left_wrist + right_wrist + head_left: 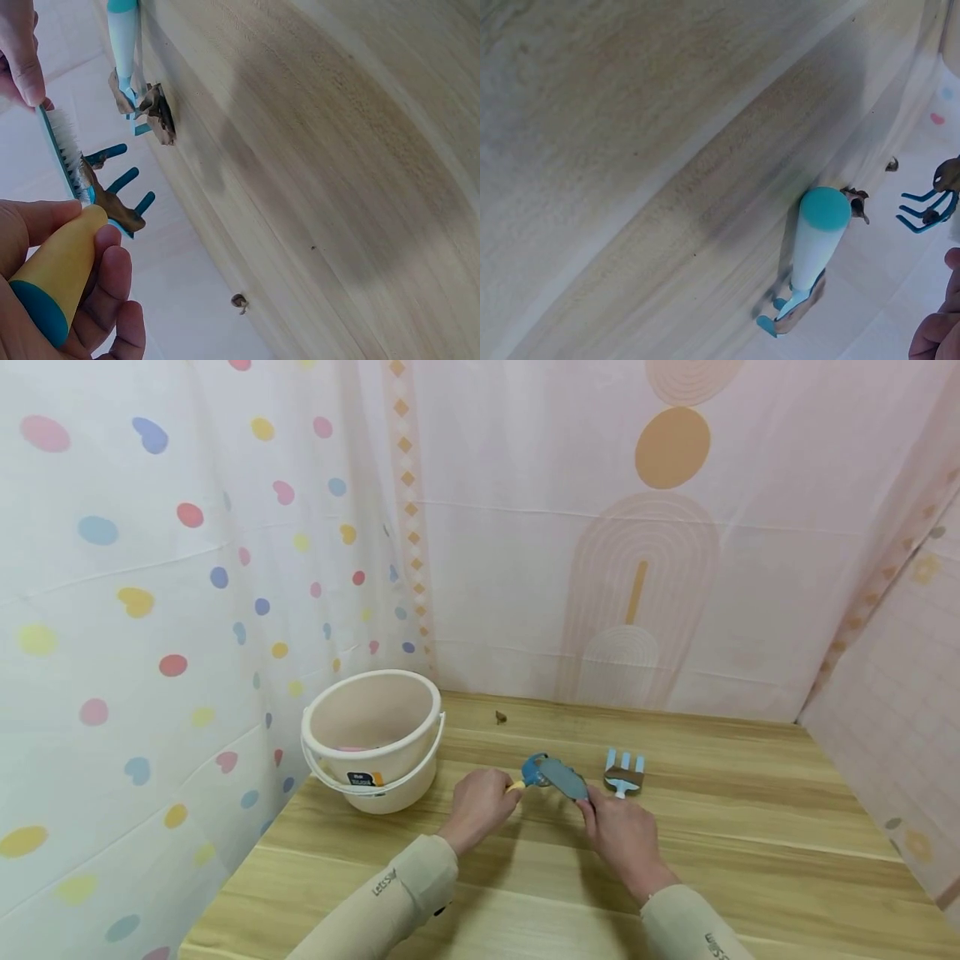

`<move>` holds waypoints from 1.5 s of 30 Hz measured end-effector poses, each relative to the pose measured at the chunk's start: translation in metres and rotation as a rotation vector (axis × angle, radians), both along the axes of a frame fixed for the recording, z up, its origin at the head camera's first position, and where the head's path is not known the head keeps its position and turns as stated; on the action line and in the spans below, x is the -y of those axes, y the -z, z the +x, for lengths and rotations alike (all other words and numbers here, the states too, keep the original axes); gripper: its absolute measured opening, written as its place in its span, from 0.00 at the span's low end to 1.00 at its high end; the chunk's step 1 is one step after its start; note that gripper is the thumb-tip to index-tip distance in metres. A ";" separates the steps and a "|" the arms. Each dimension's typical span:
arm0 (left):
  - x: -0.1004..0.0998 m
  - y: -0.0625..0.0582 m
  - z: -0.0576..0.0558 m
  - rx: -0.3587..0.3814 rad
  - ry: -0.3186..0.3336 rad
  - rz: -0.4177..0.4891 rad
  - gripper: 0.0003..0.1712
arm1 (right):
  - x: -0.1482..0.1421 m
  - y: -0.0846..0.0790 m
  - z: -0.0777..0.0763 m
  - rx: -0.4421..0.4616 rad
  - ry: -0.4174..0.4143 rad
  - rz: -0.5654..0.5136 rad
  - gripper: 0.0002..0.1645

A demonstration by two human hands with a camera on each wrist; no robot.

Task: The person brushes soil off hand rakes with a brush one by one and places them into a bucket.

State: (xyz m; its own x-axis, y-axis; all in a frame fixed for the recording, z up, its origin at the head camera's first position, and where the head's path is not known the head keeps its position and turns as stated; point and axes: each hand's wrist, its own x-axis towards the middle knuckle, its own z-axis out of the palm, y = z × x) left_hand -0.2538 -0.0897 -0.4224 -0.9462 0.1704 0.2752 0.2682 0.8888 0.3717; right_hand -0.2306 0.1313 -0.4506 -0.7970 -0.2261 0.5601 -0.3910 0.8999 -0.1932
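Yellow at its handle [64, 262], a blue fork [532, 770] is firmly grasped in the left hand [480, 806], its brown-smeared head held up off the table [750, 827]. The right hand [625, 839] pinches a brush [564, 779] by one end, the white bristles [67, 139] against the fork's head. Just beyond the right hand, a second fork [621, 787], pale blue and also bearing brown stuff, lies on the wood. A small brown clump [500, 717] rests near the back edge. Left of the left hand stands a cream bucket [405, 792], with something pink inside.
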 end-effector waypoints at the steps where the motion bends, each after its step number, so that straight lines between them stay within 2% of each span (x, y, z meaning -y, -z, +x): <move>1: 0.000 0.000 0.000 -0.003 0.003 0.002 0.23 | 0.000 0.000 0.000 0.014 0.005 -0.003 0.09; 5: 0.000 -0.001 0.002 0.005 0.007 0.006 0.23 | -0.007 -0.001 -0.002 0.102 0.034 -0.003 0.10; 9: 0.001 -0.002 0.002 0.010 0.007 -0.004 0.21 | -0.024 -0.001 -0.005 0.195 0.114 -0.003 0.12; 12: 0.002 -0.003 0.000 -0.005 0.003 -0.005 0.21 | -0.031 -0.002 -0.007 0.222 0.132 -0.060 0.13; 14: 0.002 -0.004 -0.001 -0.009 0.002 -0.007 0.22 | -0.030 -0.005 -0.007 0.220 0.122 -0.104 0.13; 17: 0.002 -0.004 -0.002 -0.001 0.007 -0.017 0.24 | -0.021 -0.010 -0.006 0.164 0.097 -0.128 0.14; 23: 0.000 -0.005 -0.003 0.020 0.003 -0.012 0.28 | 0.001 -0.011 0.001 0.012 -0.037 -0.050 0.09; 26: -0.002 -0.007 -0.003 0.024 -0.008 -0.012 0.29 | 0.005 -0.007 0.003 -0.021 -0.051 -0.014 0.08; 32: -0.004 -0.009 0.000 0.053 0.000 -0.001 0.30 | 0.003 0.000 0.002 -0.001 0.007 0.001 0.12; 45: -0.005 -0.007 0.001 0.036 0.011 0.008 0.29 | 0.000 0.000 -0.002 0.103 0.053 -0.060 0.11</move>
State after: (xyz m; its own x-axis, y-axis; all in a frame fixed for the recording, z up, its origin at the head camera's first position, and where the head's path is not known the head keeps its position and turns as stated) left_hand -0.2526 -0.0846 -0.4151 -0.9536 0.1787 0.2424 0.2642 0.8828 0.3884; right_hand -0.2327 0.1317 -0.4503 -0.8608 -0.1505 0.4861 -0.3184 0.9044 -0.2840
